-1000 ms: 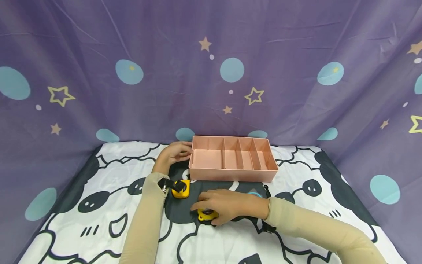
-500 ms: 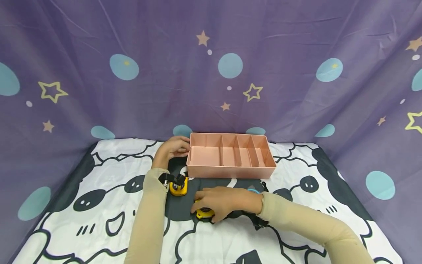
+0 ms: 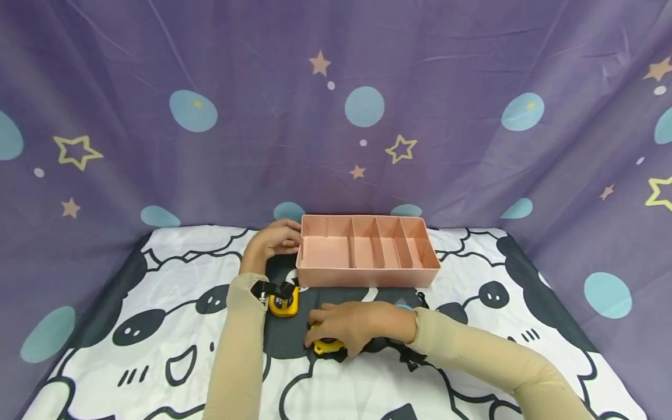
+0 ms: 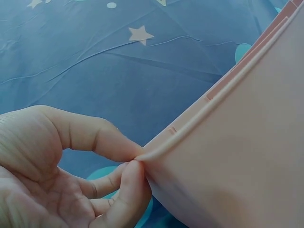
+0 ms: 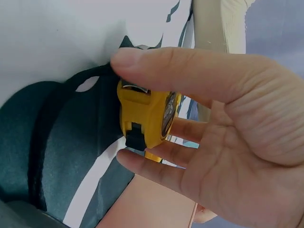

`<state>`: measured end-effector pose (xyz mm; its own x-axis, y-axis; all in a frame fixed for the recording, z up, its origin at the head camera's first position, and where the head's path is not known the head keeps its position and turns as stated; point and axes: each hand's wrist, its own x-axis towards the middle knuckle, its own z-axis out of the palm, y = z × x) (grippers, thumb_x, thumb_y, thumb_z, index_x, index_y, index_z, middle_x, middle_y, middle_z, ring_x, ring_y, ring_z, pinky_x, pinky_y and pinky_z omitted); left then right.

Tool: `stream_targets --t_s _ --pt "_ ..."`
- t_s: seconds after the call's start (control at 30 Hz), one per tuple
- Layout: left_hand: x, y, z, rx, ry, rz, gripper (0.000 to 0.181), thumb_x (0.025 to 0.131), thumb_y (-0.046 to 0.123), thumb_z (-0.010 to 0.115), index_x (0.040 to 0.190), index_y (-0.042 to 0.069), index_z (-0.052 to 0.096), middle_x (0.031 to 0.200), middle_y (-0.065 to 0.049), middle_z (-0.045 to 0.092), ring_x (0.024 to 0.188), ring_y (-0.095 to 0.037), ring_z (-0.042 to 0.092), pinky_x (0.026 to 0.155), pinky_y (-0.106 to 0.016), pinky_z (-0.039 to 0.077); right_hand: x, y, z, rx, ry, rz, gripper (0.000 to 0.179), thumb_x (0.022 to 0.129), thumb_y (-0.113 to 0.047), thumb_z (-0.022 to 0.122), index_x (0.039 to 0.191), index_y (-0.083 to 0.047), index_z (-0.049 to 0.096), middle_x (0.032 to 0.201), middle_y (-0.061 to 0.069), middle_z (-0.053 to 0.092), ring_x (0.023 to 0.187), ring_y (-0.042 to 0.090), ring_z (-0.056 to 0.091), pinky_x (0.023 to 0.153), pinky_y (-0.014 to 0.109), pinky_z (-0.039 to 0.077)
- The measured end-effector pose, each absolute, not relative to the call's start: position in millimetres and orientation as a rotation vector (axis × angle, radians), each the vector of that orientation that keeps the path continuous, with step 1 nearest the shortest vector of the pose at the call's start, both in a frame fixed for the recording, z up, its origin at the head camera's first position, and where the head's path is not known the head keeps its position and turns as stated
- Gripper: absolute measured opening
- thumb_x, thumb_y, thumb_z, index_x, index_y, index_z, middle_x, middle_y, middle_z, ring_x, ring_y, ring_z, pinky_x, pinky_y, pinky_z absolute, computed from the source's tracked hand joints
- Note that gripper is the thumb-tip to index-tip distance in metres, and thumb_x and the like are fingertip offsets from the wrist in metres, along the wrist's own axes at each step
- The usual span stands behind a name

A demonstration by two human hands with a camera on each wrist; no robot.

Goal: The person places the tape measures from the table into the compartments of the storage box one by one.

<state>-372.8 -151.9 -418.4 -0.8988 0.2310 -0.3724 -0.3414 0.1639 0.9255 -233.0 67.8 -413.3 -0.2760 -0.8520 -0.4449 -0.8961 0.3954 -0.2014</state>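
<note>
My right hand (image 3: 352, 324) comes down over a yellow-and-black tape measure (image 3: 328, 346) in front of the box. In the right wrist view the thumb lies on one side of this tape measure (image 5: 137, 114) and the fingers on the other, with a black strap (image 5: 92, 72) trailing from it. My left hand (image 3: 274, 239) is at the left end of a pink divided storage box (image 3: 367, 277). The left wrist view has its thumb and a fingertip pinching the rim corner of the box (image 4: 228, 142). Another yellow tape measure (image 3: 283, 304) lies beside the left wrist.
A light blue rounded thing (image 3: 403, 306) shows partly behind the right wrist, close to a black cord (image 3: 422, 300). The cloth (image 3: 173, 326) with a black-and-white cartoon print covers the table. A purple curtain (image 3: 252, 116) hangs right behind the box.
The head view has shifted slightly, moving the whole scene a little to the left. Both hands keep their places at the box and the tape measure; the right fingers have moved slightly.
</note>
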Motion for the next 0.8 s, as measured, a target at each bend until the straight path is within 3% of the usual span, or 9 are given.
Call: stream_targets --t_s 0.1,0.3,0.53,0.8 --pt "-371.4 -150.9 -421.9 -0.112 2.004 1.803 0.065 0.09 -0.002 0.062 0.15 -0.003 0.037 0.105 -0.01 0.064 0.072 -0.008 0.066 0.067 -0.018 0.06 -231.8 68.9 -413.3 -1.496 2.162 0.121 0.076 0.079 -0.013 0.089 0.143 -0.037 0.055 0.144 -0.005 0.045 0.108 0.009 0.045 0.075 0.015 0.049" --pt "-367.7 -153.8 -424.1 -0.118 2.013 1.793 0.066 0.09 -0.001 0.064 0.151 -0.001 0.038 0.122 -0.017 0.061 0.079 -0.01 0.067 0.071 -0.02 0.061 -230.8 66.1 -413.9 -1.495 2.147 0.112 0.076 0.08 -0.007 0.086 0.142 -0.038 0.056 0.137 -0.007 0.047 0.103 0.008 0.043 0.071 0.014 0.046" --pt "-368.4 -156.6 -421.4 -0.101 1.996 1.808 0.067 0.09 -0.002 0.064 0.152 -0.002 0.037 0.114 -0.013 0.065 0.074 -0.007 0.068 0.073 -0.021 0.062 -231.7 64.2 -413.2 -1.501 2.155 0.131 0.074 0.081 -0.01 0.086 0.142 -0.038 0.055 0.135 -0.007 0.046 0.102 0.008 0.042 0.07 0.014 0.046" --pt "-370.3 -157.0 -418.7 -0.045 2.015 1.75 0.068 0.091 0.0 0.065 0.153 -0.001 0.036 0.139 -0.026 0.057 0.097 -0.017 0.072 0.08 -0.024 0.062 -233.4 65.4 -411.4 -1.479 2.152 0.1 0.073 0.08 -0.015 0.088 0.142 -0.037 0.056 0.134 -0.006 0.047 0.104 0.008 0.043 0.073 0.015 0.046"
